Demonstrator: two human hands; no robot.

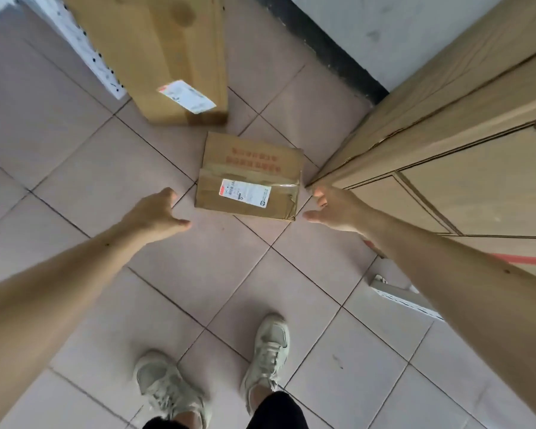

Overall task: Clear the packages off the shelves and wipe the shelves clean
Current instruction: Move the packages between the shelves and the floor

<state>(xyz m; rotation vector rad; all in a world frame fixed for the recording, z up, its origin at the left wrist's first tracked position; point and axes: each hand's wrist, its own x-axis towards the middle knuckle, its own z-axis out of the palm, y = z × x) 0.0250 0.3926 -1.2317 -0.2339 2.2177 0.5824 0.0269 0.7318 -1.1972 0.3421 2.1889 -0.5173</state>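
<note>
A small, flat cardboard package (249, 176) with a white shipping label and red print lies on the tiled floor ahead of my feet. My left hand (155, 213) hovers just left of it, fingers relaxed, holding nothing. To the package's right is my right hand (334, 209), spread open and apart from it, with the thumb pointing toward its near right corner. A long, tall cardboard package (167, 51) with a white label stands on the floor beyond it, at the upper left.
A wooden door and frame (446, 125) run along the right side. A white perforated shelf post (84, 48) rises behind the tall package. Another white perforated metal piece (403, 297) lies on the floor under my right forearm. My shoes (270, 345) stand at the bottom.
</note>
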